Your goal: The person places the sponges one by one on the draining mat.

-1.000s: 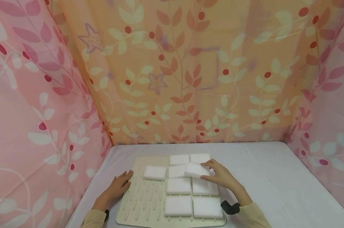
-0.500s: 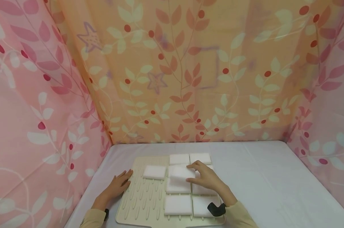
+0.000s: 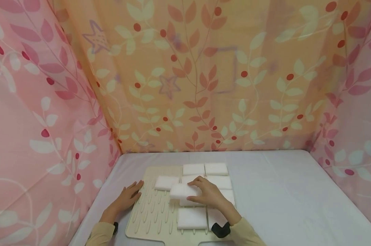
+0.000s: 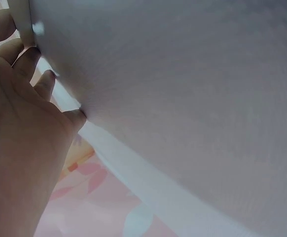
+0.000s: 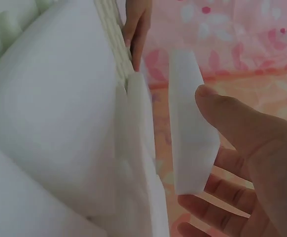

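My right hand [image 3: 208, 194] pinches a white sponge block [image 3: 178, 192] between thumb and fingers, above the left-middle of a cream ridged draining board [image 3: 153, 213]. In the right wrist view, the held sponge [image 5: 187, 123] shows edge-on, apart from the sponges on the board. Another white sponge [image 3: 166, 183] lies alone toward the board's far left, just behind the held one. My left hand [image 3: 127, 198] rests at the board's left edge with fingers spread. Seen from the left wrist, the fingertips of that hand [image 4: 25, 108] touch the white cloth beside the board.
Two columns of white sponges cover the board's right half, among them a front one [image 3: 191, 218] and a back one [image 3: 216, 169]. Beneath is a white-covered table [image 3: 271, 198]. Floral curtains [image 3: 185, 85] hang behind and on both sides.
My right hand has carried the sponge leftward and toward me, from over the right column to past the left column. The left hand has stayed at the board's edge.
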`<state>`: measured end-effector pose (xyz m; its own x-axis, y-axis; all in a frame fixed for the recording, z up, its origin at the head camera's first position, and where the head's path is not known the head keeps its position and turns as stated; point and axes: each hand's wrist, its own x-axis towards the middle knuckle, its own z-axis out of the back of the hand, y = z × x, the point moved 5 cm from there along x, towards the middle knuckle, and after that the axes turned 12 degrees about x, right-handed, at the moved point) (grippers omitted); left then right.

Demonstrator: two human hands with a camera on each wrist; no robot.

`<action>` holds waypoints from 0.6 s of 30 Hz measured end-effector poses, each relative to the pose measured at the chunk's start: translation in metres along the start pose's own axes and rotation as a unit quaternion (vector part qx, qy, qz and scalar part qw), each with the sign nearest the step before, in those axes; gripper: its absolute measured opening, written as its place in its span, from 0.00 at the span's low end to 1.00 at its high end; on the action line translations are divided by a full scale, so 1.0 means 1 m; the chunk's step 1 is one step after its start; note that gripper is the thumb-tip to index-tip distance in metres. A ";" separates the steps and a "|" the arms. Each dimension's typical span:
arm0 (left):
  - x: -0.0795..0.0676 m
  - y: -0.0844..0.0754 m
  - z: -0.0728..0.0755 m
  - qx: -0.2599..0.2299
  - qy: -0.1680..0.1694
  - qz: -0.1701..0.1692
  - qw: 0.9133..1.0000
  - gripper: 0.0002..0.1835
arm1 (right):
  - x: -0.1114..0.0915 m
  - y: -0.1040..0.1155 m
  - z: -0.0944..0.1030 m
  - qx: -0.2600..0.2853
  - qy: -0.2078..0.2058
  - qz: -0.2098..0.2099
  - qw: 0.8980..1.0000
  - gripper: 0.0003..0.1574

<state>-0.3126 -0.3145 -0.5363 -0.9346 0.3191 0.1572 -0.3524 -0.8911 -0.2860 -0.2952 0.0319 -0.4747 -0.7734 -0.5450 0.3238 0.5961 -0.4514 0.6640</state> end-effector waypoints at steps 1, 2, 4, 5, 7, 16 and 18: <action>0.000 0.000 0.000 -0.003 0.000 -0.001 1.000 0.28 | 0.001 0.001 -0.003 -0.001 0.001 0.000 1.000 0.35; 0.000 0.000 0.000 -0.002 0.000 -0.002 1.000 0.28 | 0.002 0.003 -0.005 -0.004 0.000 0.004 1.000 0.35; 0.000 -0.001 0.000 -0.001 -0.002 -0.005 1.000 0.28 | 0.003 0.006 -0.010 -0.008 -0.002 0.011 1.000 0.35; 0.000 -0.001 -0.001 -0.004 -0.002 -0.005 1.000 0.28 | 0.004 0.007 -0.012 -0.009 -0.004 0.015 1.000 0.35; 0.000 -0.001 -0.001 -0.003 -0.005 -0.008 1.000 0.28 | 0.005 0.011 -0.016 -0.015 -0.008 0.020 1.000 0.34; 0.000 0.001 0.001 -0.009 0.000 -0.008 1.000 0.28 | 0.015 0.028 -0.039 -0.030 -0.012 0.036 0.999 0.34; 0.000 0.001 0.001 -0.011 0.003 -0.006 1.000 0.28 | 0.017 0.030 -0.045 -0.039 -0.008 0.034 0.999 0.34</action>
<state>-0.3127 -0.3156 -0.5361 -0.9306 0.3316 0.1551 -0.3644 -0.8797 -0.3057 -0.2807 -0.0231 -0.4797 -0.7337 -0.5653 0.3769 0.6616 -0.4680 0.5859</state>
